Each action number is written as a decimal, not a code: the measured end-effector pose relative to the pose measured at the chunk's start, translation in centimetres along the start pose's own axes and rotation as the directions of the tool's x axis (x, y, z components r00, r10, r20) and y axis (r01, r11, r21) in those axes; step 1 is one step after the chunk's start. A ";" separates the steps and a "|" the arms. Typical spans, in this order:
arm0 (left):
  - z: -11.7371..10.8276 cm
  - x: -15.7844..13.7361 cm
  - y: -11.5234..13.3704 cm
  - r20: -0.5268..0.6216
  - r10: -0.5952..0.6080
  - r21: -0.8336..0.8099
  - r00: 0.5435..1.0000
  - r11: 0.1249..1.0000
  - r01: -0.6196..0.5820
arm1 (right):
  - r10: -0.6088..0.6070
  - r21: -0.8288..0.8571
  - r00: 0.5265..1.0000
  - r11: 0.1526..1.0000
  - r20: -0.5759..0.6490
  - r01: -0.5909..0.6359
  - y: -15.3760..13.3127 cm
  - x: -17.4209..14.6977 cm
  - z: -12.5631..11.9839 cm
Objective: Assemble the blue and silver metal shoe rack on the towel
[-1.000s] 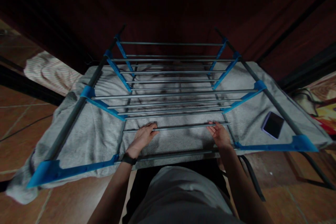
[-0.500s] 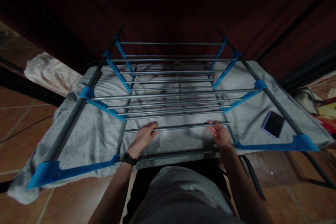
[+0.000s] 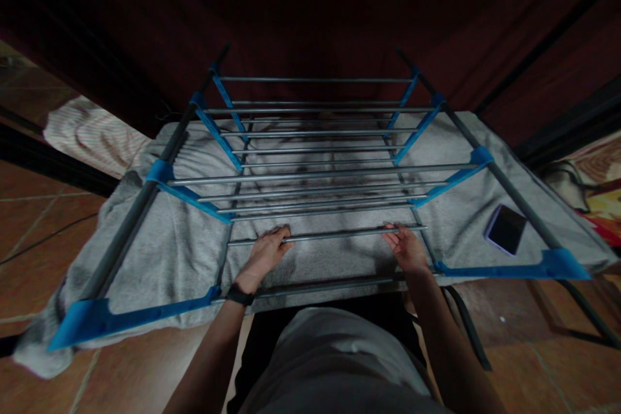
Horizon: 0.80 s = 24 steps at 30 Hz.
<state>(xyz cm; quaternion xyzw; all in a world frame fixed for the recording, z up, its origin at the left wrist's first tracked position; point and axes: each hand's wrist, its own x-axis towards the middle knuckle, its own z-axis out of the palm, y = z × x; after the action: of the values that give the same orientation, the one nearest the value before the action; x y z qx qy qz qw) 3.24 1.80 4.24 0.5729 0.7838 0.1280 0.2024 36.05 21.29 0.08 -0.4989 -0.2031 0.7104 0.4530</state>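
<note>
near side of the scene: grey top [image 3: 342,346], loose, softly creased, paler toward its far edge; black lower garment [image 3: 255,346], showing to left and right of the top; left forearm [image 3: 216,339], bare, with one smooth black wristband [image 3: 239,295]; right forearm [image 3: 436,323], bare; left hand [image 3: 266,250] and right hand [image 3: 407,250], both bare.

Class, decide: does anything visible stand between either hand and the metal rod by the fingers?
Nothing visible does: the left hand grips the rod toward one end, the right hand holds it toward the other.
</note>
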 end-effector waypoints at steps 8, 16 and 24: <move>-0.3 -0.1 0.4 0.006 -0.017 -0.008 1.000 1.000 0.017 | 0.008 0.001 1.000 1.000 -0.021 -0.008 -0.1 0.0 0.1; -0.1 0.0 0.1 0.006 -0.011 -0.003 1.000 1.000 0.011 | 0.014 0.007 0.999 1.000 -0.043 -0.014 -0.1 -0.1 0.3; -0.2 0.0 0.2 -0.014 0.002 -0.024 1.000 1.000 -0.002 | -0.002 0.008 1.000 1.000 -0.021 0.002 -0.1 -0.1 0.2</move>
<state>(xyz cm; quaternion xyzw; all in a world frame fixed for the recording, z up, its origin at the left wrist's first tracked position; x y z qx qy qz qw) 3.36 1.84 4.51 0.5705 0.7829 0.1416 0.2039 35.88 21.25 0.29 -0.5041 -0.1959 0.7056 0.4577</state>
